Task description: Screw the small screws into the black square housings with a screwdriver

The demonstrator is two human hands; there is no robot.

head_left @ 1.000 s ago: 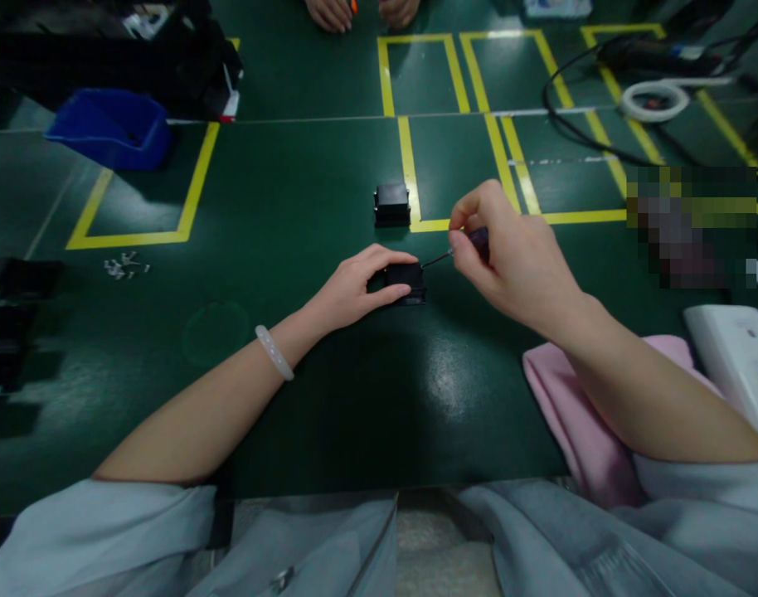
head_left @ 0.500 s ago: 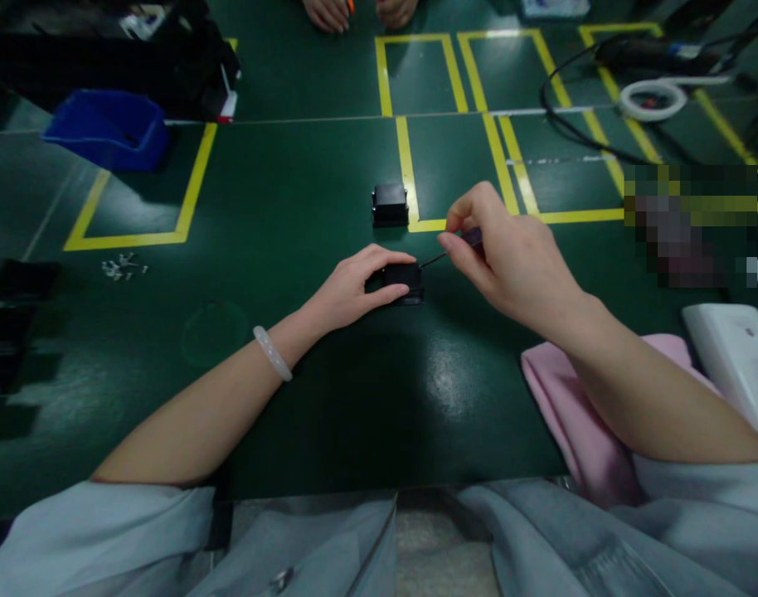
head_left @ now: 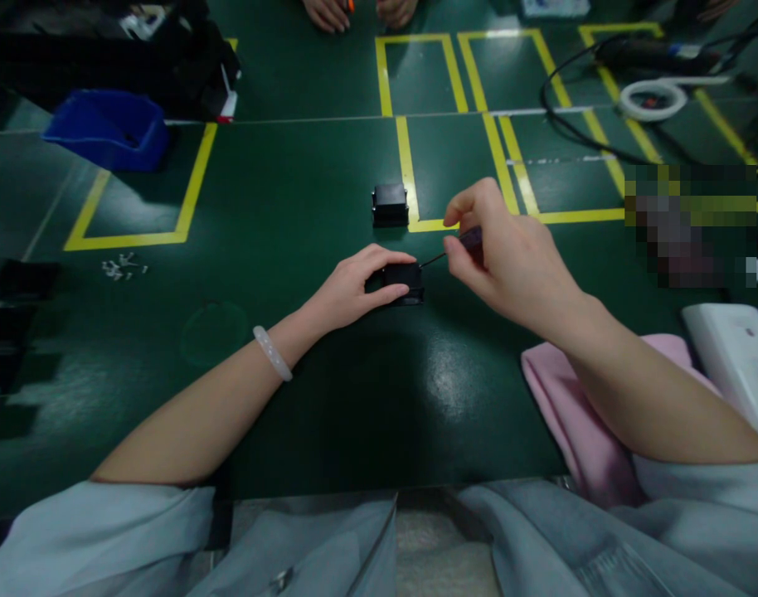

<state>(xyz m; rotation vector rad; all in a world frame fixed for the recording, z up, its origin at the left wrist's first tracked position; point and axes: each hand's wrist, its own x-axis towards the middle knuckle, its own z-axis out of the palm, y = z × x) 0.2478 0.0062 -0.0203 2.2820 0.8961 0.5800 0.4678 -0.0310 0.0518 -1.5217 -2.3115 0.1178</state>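
Observation:
A small black plastic block (head_left: 406, 279) lies on the green table, held between the thumb and fingers of my left hand (head_left: 360, 286). My right hand (head_left: 509, 253) grips the dark handle of a screwdriver (head_left: 473, 240). Its thin shaft slants down to the left, and the tip meets the block's right side near my left fingertips. Whether the tip sits on a screw is too small to tell. Just beyond the held block stands a similar black block (head_left: 390, 206), touched by neither hand.
A blue bin (head_left: 109, 128) and a pile of small screws (head_left: 123, 265) are at left. A pink cloth (head_left: 571, 398) and a white device (head_left: 731, 356) lie at right. Black cable (head_left: 546, 91) and a white ring (head_left: 653, 101) are far right. Another person's hands (head_left: 360, 12) rest at the far edge.
My right thumb and index finger have spread slightly apart and shifted on the screwdriver handle. My left hand and both blocks keep their places.

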